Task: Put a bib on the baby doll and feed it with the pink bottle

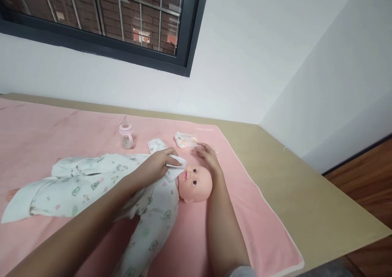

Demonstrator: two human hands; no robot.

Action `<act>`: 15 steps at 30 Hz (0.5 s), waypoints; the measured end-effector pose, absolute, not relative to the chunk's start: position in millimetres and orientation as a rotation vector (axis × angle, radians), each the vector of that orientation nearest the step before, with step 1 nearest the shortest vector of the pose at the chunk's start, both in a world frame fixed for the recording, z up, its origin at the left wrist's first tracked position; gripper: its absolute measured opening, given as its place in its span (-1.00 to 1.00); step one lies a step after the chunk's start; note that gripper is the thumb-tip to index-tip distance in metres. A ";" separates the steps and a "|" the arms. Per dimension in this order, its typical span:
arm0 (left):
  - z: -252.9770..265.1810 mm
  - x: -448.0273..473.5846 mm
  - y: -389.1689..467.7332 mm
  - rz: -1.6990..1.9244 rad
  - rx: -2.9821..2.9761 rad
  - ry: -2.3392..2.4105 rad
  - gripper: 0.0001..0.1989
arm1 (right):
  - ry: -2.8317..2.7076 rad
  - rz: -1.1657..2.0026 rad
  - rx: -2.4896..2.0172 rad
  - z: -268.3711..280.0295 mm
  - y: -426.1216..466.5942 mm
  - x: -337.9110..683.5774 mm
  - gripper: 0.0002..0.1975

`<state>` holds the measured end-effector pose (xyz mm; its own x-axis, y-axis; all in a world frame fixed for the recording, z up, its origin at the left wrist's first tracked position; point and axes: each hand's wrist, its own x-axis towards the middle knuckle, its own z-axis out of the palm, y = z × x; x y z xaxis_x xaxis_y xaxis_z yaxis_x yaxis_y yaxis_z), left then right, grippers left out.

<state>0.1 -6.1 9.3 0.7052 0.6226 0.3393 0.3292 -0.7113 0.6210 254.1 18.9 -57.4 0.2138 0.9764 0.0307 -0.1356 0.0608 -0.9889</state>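
A baby doll (196,183) in white printed clothes (101,179) lies on its back, its head towards the right. My left hand (157,164) pinches a white wipe (177,168) at the doll's chin and neck; the wipe hangs beside its mouth. Beyond the top of the doll's head, my right hand (208,156) reaches over to a small packet of wipes (185,140). Its fingers are bent but apart, with the tips at the packet's near right end. Whether they touch the packet I cannot tell.
A pink mat (260,228) lies under the doll on a tan tabletop (290,187). A baby bottle (127,136) with a pink collar and handle stands upright behind the doll. The white wall (226,64) and a dark-framed window (186,60) are at the back.
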 end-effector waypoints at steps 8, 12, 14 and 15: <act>5.3 3.3 -7.4 0.710 2.388 0.744 -0.48 | -1.083 1.057 -1.306 -69.0 11.8 239.8 -0.74; 5.5 3.7 -7.5 0.694 2.391 0.761 -0.48 | -1.085 1.048 -1.317 -69.3 7.4 237.4 -0.76; 6.7 3.2 -7.3 0.690 2.393 0.772 -0.48 | -1.078 1.050 -1.311 -68.7 6.4 236.0 -0.76; 7.4 2.6 -7.0 0.691 2.394 0.776 -0.47 | -1.076 1.045 -1.317 -68.2 6.2 235.5 -0.76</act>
